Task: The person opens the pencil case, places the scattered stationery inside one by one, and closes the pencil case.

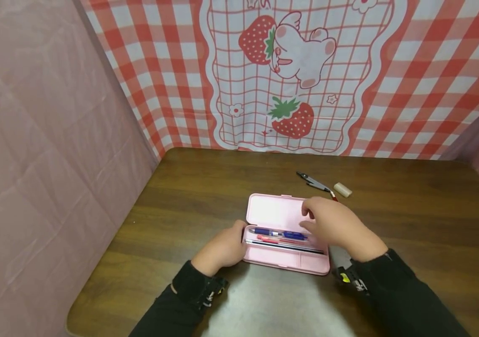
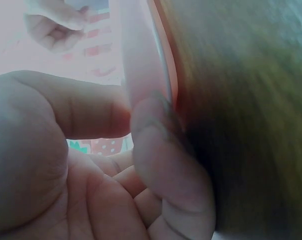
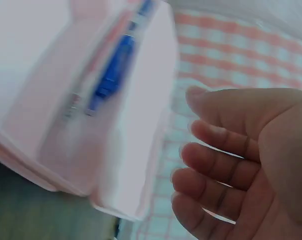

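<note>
A pink pencil case point(image 1: 270, 256) lies on the table with its lid point(image 1: 269, 209) folded back. In it are a blue pen point(image 1: 264, 231), a pinkish-red pen point(image 1: 266, 239) and a thin dark pencil-like stick point(image 1: 308, 250). My left hand point(image 1: 224, 245) grips the case's left end, thumb and fingers on either side of the pink wall point(image 2: 143, 55) in the left wrist view. Above the right part of the case hovers my right hand point(image 1: 334, 222), holding nothing. The right wrist view shows its fingers point(image 3: 211, 162) loosely bent, apart from the case.
Behind the case, a grey compass point(image 1: 316, 182) and a whitish eraser point(image 1: 342, 189) lie on the brown wooden table point(image 1: 205, 187). A small red-tipped piece point(image 1: 334, 195) lies by the compass, partly behind the right hand. A red-and-white checked cloth point(image 1: 172, 70) hangs at the back.
</note>
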{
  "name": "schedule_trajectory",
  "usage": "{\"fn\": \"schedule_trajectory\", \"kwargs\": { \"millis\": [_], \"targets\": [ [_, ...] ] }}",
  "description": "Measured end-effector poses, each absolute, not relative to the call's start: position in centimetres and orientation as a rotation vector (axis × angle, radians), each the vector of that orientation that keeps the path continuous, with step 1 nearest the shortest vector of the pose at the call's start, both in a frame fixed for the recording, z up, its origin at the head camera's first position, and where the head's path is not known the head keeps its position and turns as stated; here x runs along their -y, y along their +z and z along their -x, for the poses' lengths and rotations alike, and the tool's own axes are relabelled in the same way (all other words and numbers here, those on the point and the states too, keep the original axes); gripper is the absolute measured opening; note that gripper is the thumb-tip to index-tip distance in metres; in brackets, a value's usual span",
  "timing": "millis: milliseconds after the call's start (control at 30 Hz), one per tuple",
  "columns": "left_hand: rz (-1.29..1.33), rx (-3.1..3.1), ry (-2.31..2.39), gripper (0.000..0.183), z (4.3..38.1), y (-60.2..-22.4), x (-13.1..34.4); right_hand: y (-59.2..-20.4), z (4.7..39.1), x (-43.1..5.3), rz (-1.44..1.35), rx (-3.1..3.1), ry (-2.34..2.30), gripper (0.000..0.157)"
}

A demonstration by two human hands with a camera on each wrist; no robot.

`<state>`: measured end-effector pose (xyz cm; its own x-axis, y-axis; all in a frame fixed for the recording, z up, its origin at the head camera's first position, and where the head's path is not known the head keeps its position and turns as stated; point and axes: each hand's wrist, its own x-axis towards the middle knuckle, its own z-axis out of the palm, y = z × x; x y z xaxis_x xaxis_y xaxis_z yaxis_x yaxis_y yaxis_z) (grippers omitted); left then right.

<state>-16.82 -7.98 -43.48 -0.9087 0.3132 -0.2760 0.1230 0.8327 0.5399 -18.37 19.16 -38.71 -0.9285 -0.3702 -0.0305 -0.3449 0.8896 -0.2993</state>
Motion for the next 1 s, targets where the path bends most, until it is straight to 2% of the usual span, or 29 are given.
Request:
{"fn": "schedule_trajectory", "kwargs": {
  "millis": [300,500,733,1000],
  "targets": [
    [-0.325,-2.653,0.738,0.043,16.8,-43.6,7.6,-37.4,16.9,-24.0,0.36,-3.064,-0.696,0.028],
    [-0.312,-2.64,0.733,0.044,16.9,-43.3,7.5,-37.8,16.8,-26.5,0.285,-3.098,-0.765,0.038],
    [-0.307,-2.652,0.717,0.042,16.7,-43.1,7.7,-39.8,17.7,-27.7,0.106,-3.066,-0.729,0.041],
    [-0.286,-2.634,0.732,0.044,16.8,-43.5,7.8,-41.3,18.6,-28.1,-0.041,-2.919,-0.668,0.05]
  ]
}}
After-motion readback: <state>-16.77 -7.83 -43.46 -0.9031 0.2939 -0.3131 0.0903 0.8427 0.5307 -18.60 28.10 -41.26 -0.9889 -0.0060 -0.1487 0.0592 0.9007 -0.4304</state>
